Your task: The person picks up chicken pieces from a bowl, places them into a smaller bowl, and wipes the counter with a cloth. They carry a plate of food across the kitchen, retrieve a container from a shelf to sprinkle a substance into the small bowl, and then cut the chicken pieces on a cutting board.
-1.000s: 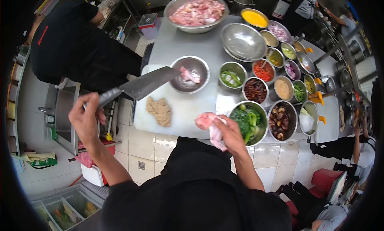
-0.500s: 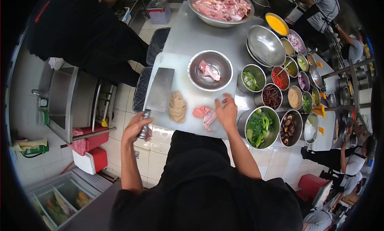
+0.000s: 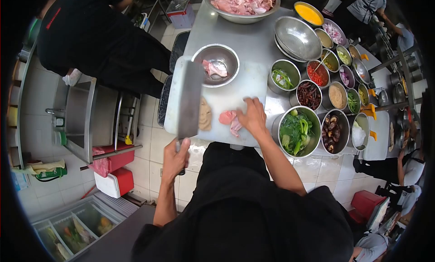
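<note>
My left hand (image 3: 176, 159) grips the handle of a large cleaver (image 3: 188, 101), held raised with its blade pointing away over the left side of the white cutting board (image 3: 247, 87). My right hand (image 3: 252, 118) presses down on a pink piece of raw chicken (image 3: 229, 119) lying on the board near its front edge. A tan cloth (image 3: 205, 114) lies on the board just left of the chicken, partly behind the blade. A steel bowl (image 3: 215, 65) with one chicken piece stands at the board's far side.
A big bowl of raw chicken (image 3: 242, 3) stands at the far end of the steel table (image 3: 235, 37). Several small bowls of greens (image 3: 296, 132), mushrooms (image 3: 332, 131), chillies and sauces crowd the right. A person in black (image 3: 90, 40) stands at left by a sink (image 3: 79, 117). Other people work at right.
My left hand pulled back toward me and lifted the cleaver upright over the board's left side. My right hand stayed on the chicken piece, which it laid on the board a second ago.
</note>
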`<action>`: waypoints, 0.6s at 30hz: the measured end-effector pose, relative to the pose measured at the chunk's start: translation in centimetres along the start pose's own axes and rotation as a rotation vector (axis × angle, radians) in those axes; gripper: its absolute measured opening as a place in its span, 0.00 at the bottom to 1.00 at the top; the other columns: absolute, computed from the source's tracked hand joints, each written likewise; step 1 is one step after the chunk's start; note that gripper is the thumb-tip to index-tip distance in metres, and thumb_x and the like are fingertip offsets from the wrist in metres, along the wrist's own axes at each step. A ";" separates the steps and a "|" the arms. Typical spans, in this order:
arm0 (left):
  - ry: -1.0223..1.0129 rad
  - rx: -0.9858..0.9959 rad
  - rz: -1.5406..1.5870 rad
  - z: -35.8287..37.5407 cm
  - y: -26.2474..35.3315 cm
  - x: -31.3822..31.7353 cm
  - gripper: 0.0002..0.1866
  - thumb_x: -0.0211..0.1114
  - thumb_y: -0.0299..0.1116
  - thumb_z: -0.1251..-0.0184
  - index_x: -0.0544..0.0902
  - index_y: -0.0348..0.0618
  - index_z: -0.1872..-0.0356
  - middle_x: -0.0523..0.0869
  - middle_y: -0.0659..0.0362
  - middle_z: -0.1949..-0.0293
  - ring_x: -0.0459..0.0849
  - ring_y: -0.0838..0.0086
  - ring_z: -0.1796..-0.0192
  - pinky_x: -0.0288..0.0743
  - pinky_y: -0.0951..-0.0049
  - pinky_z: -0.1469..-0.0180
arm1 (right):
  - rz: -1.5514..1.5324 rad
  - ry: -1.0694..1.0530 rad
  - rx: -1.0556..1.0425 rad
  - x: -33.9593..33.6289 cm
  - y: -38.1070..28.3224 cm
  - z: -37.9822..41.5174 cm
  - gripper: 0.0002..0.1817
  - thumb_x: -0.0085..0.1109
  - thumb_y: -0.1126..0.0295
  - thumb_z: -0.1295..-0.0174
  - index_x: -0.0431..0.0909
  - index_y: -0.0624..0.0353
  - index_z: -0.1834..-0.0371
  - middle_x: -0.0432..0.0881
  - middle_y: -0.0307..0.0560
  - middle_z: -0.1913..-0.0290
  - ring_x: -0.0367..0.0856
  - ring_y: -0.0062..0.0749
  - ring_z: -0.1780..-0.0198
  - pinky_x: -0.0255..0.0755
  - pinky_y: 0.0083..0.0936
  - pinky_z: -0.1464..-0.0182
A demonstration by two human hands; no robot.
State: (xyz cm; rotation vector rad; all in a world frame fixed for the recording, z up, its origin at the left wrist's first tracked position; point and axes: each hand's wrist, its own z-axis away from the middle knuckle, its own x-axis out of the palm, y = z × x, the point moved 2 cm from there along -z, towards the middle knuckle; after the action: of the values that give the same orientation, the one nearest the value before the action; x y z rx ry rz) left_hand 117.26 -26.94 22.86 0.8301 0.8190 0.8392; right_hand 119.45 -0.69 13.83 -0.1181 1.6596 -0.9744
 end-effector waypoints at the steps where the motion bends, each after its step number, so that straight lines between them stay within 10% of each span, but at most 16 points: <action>1: -0.027 -0.052 0.088 -0.4 -0.9 1.2 0.26 0.50 0.54 0.29 0.75 0.38 0.74 0.69 0.64 0.89 0.65 0.84 0.89 0.58 0.81 0.87 | 0.078 0.013 0.037 -0.5 0.1 2.4 0.21 0.62 0.63 0.49 0.75 0.63 0.54 0.76 0.55 0.58 0.75 0.51 0.52 0.71 0.44 0.53; 5: -0.048 0.170 -0.237 -3.3 -1.0 7.3 0.31 0.43 0.54 0.27 0.77 0.31 0.73 0.77 0.46 0.84 0.77 0.58 0.80 0.70 0.60 0.74 | -0.011 -0.011 0.106 1.0 2.1 5.0 0.17 0.66 0.62 0.52 0.76 0.61 0.64 0.78 0.52 0.64 0.78 0.46 0.58 0.71 0.39 0.59; 18: -0.034 0.277 -0.618 -4.9 3.1 10.7 0.34 0.40 0.56 0.26 0.77 0.30 0.70 0.76 0.42 0.80 0.76 0.54 0.75 0.70 0.58 0.67 | -0.200 0.030 0.195 1.5 2.5 4.1 0.15 0.63 0.63 0.54 0.77 0.60 0.66 0.78 0.50 0.64 0.78 0.49 0.58 0.71 0.43 0.58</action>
State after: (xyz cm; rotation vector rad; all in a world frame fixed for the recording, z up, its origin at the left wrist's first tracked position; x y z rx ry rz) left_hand 116.65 -14.96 20.51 0.7640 1.0990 0.1664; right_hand 123.41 -2.04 11.01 -0.1413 1.5915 -1.2901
